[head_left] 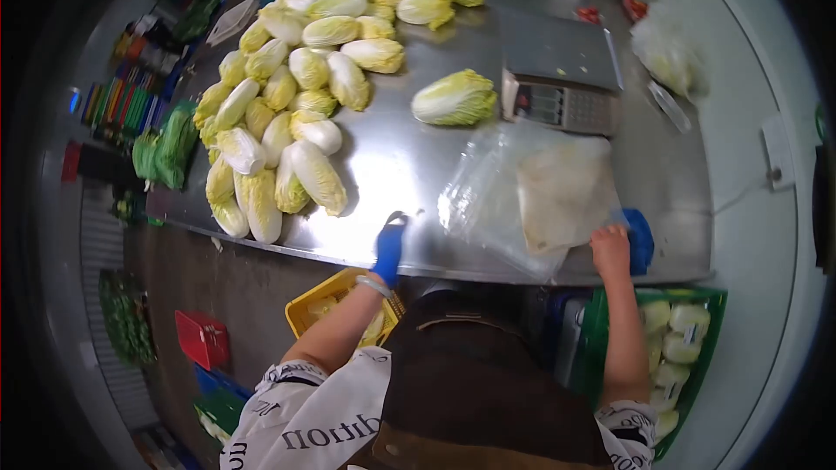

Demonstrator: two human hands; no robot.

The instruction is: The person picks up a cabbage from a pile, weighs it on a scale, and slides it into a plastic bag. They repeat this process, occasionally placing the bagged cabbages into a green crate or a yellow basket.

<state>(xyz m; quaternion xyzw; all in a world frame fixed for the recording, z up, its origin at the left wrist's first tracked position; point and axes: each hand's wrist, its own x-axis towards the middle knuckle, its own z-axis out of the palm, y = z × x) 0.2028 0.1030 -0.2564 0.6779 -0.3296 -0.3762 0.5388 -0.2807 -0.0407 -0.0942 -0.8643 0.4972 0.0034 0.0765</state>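
My left hand [388, 251], in a blue glove, is over the table's front edge. A dark curved shape shows at its fingertips; I cannot make out whether it is part of the glove or a held thing. My bare right hand [610, 249] is closed at the lower right corner of a stack of clear plastic bags [492, 196] with a brownish-white sheet [566, 191] on top. What its fingers hold is hidden. Touching or just beside it lies a blue item [638, 242]. One napa cabbage [455, 98] lies apart, beyond the bags.
Many napa cabbages [309, 70] are heaped on the left of the steel table [383, 152]. A scale [562, 78] stands at the back right. Below the front edge are a yellow crate [300, 318] and a green crate [716, 313] of wrapped cabbages.
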